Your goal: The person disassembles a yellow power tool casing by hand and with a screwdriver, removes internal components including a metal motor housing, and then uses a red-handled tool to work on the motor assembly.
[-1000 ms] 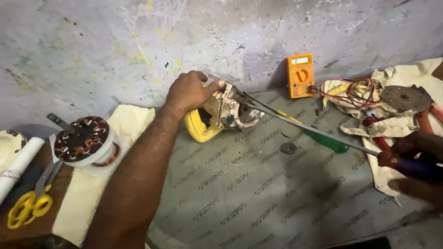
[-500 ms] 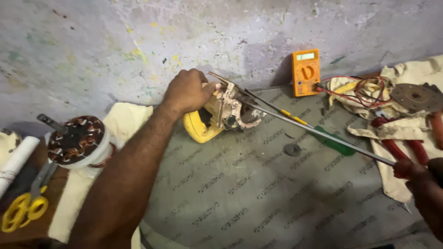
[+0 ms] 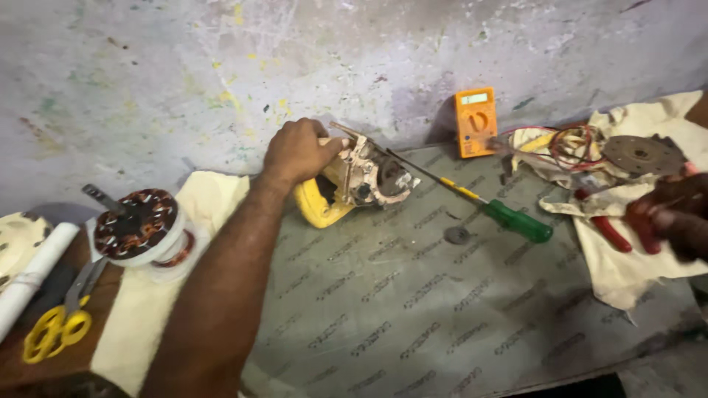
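Left hand (image 3: 299,151) laid on top of the yellow power tool (image 3: 346,184) with its casing opened, fingers curled down and clamped on its upper end, near the wall at the back of the table (image 3: 413,317); right hand (image 3: 675,214) at the right edge, blurred, fingers closed around red-handled pliers (image 3: 612,230) over a cream cloth (image 3: 627,265); one green-handled screwdriver (image 3: 509,217) lying just right of the tool, one round washer (image 3: 457,235) beside it; one orange rectangular multimeter (image 3: 476,121) leaning on the wall; one copper-wound stator (image 3: 140,225) and one pair of yellow scissors (image 3: 55,324) at left.
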